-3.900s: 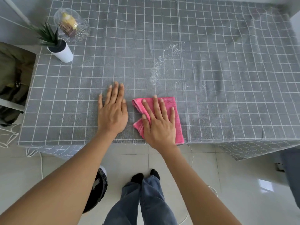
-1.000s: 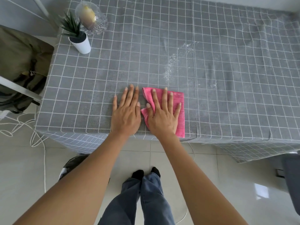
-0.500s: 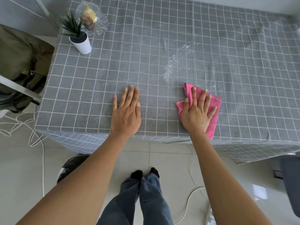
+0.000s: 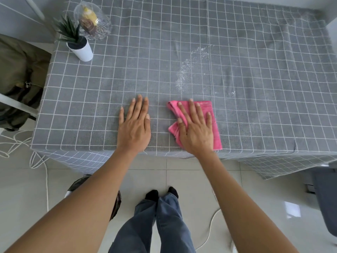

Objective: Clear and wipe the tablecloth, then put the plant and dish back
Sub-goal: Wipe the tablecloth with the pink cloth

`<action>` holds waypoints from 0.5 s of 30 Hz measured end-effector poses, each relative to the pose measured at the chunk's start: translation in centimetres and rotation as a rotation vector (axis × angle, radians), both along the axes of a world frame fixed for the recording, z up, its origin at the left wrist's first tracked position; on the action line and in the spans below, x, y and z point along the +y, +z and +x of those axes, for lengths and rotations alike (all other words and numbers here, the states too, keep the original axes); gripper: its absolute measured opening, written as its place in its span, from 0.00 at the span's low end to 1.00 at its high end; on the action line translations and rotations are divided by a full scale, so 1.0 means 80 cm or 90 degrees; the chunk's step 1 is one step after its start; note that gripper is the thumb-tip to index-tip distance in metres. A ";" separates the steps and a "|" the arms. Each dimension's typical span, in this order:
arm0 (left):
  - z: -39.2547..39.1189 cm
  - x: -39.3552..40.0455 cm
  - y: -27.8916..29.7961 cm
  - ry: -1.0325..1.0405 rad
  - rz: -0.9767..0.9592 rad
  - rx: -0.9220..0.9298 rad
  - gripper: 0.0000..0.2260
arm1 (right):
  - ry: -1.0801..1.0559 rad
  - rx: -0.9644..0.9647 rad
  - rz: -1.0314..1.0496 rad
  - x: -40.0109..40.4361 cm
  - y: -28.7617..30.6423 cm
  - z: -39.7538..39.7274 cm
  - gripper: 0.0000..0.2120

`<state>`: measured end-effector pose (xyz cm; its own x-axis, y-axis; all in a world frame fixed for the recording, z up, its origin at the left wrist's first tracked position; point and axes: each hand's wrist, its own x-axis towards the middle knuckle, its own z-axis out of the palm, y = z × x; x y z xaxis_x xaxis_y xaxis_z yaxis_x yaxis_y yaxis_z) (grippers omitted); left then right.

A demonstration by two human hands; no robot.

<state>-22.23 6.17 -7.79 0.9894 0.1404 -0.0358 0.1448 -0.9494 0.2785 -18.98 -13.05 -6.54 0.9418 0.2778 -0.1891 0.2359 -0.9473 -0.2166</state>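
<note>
Grey white-gridded tablecloth (image 4: 113,84) carries, left to right, one spiky green plant in a white pot (image 4: 80,46), one clear glass dish (image 4: 93,21) and one white powder streak (image 4: 187,70) not yet wiped. One left hand (image 4: 134,126) lies flat, fingers straight. One right hand (image 4: 196,129), fingers spread, presses one folded pink cloth (image 4: 216,132), which has slid back leftward since half a second ago, so wiping seems mid-stroke.

The light is bright and soft, with faint shadows. A shiny glare spot sits on the floor (image 4: 292,209). Straight lines bend near the edges.
</note>
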 end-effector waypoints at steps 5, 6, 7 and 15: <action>0.000 0.000 0.000 0.001 -0.006 0.001 0.25 | -0.152 0.034 -0.011 -0.084 0.013 0.023 0.23; 0.000 0.001 0.000 0.001 -0.006 0.001 0.25 | -0.165 0.031 -0.009 -0.088 0.013 0.024 0.23; 0.000 0.001 -0.001 0.002 -0.005 0.003 0.25 | -0.172 0.029 -0.013 -0.087 0.012 0.024 0.23; 0.001 -0.001 -0.001 0.003 0.016 0.005 0.25 | -0.137 0.037 -0.041 -0.025 0.008 0.019 0.26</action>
